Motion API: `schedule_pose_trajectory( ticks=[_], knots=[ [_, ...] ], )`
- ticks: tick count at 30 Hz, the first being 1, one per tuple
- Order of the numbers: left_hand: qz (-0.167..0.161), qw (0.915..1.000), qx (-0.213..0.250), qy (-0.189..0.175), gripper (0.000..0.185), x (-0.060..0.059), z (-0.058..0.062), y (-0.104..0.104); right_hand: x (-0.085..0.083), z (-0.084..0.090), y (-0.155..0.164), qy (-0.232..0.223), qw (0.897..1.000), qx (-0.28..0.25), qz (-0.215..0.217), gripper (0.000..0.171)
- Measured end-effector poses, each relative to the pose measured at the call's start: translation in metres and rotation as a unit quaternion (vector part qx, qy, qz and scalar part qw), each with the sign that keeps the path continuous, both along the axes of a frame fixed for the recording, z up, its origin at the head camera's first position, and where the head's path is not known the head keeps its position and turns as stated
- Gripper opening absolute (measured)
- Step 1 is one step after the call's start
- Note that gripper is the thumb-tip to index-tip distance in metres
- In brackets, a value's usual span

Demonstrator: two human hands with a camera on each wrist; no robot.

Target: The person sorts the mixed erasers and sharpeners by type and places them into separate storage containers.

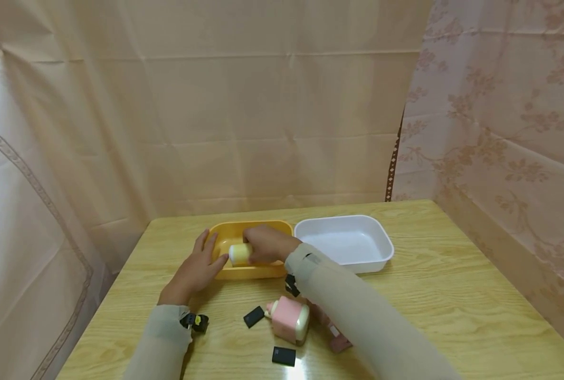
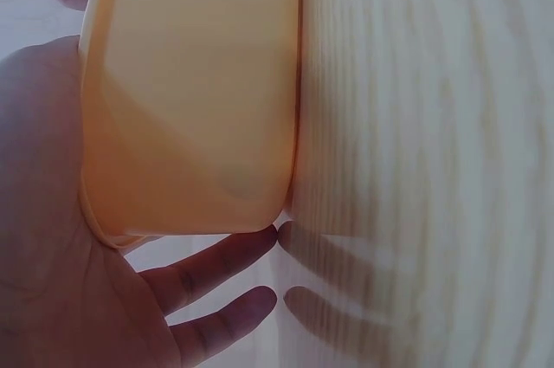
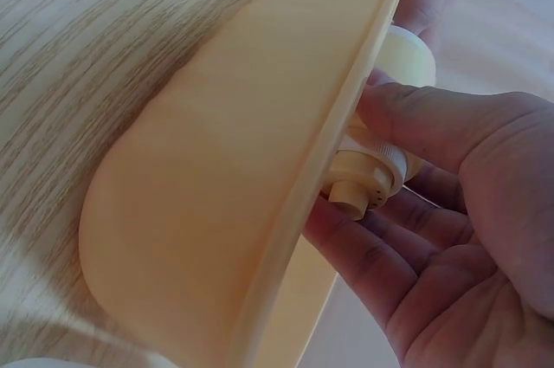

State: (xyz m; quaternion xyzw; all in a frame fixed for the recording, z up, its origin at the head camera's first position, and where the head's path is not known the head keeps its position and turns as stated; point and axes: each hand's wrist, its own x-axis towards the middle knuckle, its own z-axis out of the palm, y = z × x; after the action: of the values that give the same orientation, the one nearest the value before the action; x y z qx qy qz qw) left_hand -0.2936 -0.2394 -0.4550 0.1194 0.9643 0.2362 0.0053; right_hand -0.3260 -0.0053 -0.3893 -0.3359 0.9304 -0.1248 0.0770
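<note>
My right hand (image 1: 269,244) grips a pale yellow bottle (image 1: 240,254) lying on its side inside the yellow tray (image 1: 253,273). In the right wrist view, the bottle's ribbed collar and short nozzle (image 3: 351,199) show between thumb and fingers, beside the tray's rim. My left hand (image 1: 198,269) rests at the tray's left end with its fingers spread, the thumb reaching over the front rim close to the bottle's base. In the left wrist view, two straight fingers (image 2: 216,268) extend past the tray's end wall, one at its lower corner.
A white tray (image 1: 343,245) stands right of the yellow one. Nearer me lie a pink and cream bottle (image 1: 288,319), a small black block (image 1: 254,316) and another black block (image 1: 284,355). A dusky pink object (image 1: 340,343) is partly hidden by my right forearm.
</note>
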Motion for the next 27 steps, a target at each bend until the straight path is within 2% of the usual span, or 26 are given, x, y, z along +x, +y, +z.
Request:
schedule_pose_trajectory(
  ticks=[14,27],
  knots=[
    [0.0,1.0,-0.003,-0.008,0.084,0.0005,0.0015,-0.0006,0.0013,-0.0008,-0.0051,-0.007,1.0,-0.014,0.0,0.04],
    [0.007,0.9999,-0.008,-0.006,0.084,-0.0011,-0.0012,-0.0016,0.0046,0.0004,-0.0071,-0.009,1.0,0.008,-0.011,0.044]
  ],
)
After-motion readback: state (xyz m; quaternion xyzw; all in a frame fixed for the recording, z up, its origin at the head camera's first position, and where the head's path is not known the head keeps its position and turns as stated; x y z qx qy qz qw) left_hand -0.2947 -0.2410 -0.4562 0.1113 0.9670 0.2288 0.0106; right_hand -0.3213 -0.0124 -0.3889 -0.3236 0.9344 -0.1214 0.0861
